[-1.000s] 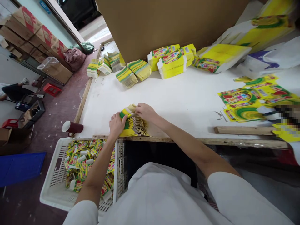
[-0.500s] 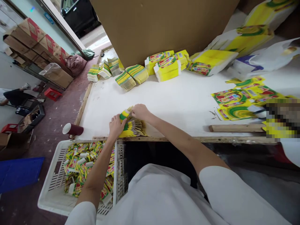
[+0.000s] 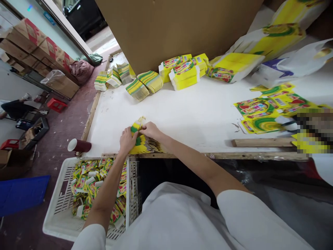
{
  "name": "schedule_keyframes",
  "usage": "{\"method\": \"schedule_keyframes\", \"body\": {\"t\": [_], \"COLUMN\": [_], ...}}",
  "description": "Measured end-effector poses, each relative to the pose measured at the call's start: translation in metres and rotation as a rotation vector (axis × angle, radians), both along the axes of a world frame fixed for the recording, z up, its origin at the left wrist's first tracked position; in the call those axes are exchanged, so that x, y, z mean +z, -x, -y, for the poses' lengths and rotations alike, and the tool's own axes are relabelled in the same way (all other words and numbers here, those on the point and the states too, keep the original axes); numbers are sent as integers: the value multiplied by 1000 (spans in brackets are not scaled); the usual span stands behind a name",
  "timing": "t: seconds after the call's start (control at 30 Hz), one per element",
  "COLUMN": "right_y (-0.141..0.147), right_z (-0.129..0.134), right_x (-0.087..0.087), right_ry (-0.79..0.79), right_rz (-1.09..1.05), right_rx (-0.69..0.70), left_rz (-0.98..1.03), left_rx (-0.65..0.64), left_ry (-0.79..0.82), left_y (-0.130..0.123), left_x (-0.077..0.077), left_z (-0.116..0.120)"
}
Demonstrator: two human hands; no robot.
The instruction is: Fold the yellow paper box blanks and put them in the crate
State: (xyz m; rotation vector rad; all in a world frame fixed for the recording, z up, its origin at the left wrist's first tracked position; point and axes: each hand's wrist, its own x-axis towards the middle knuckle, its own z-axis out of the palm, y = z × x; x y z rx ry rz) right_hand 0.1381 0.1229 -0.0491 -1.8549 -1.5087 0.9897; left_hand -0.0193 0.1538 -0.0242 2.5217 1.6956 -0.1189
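Observation:
At the table's near edge, my left hand (image 3: 127, 139) is closed round a small yellow and green carton (image 3: 134, 127), which stands upright with its white end flaps raised. My right hand (image 3: 152, 132) pinches the right side of the same carton, its fingertips partly hidden. Just below both hands lies a fanned row of flattened cartons (image 3: 151, 145) in yellow and green, some covered by my fingers and forearm.
A white crate (image 3: 56, 208) of small cartons stands below the table's left edge. A dark red cup (image 3: 84, 146) sits at the table corner. Carton bundles (image 3: 186, 78) line the cardboard sheet (image 3: 179, 31). A wooden strip (image 3: 262, 142) lies right, near a blurred-out co-worker.
My right hand has come down a little toward me, along the carton's side. My left hand keeps its hold. The whole view has shifted slightly.

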Motion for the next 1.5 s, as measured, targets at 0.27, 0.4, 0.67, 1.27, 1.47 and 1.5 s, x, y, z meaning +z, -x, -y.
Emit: {"method": "schedule_keyframes", "body": {"t": [0.27,0.4,0.67,1.27,1.47,1.5], "right_y": [-30,-47,-67,-30,-2,3], "right_z": [-4,7,20,-9,-21,-20], "right_x": [-1,3,8,-2,-2,-2], "right_ry": [-110,-105,-129,-223,-67,-42], "right_rz": [68,45,55,343,296,279], "right_rx": [28,205,428,160,55,48], "left_rz": [5,-3,-20,-52,-25,-19], "left_rx": [114,128,121,94,78,78], "left_ry": [13,47,20,10,51,54], "left_y": [-6,-7,-9,-8,-5,-5], "left_x": [4,5,4,3,0,0], "left_z": [2,-4,-2,1,-1,-2]}}
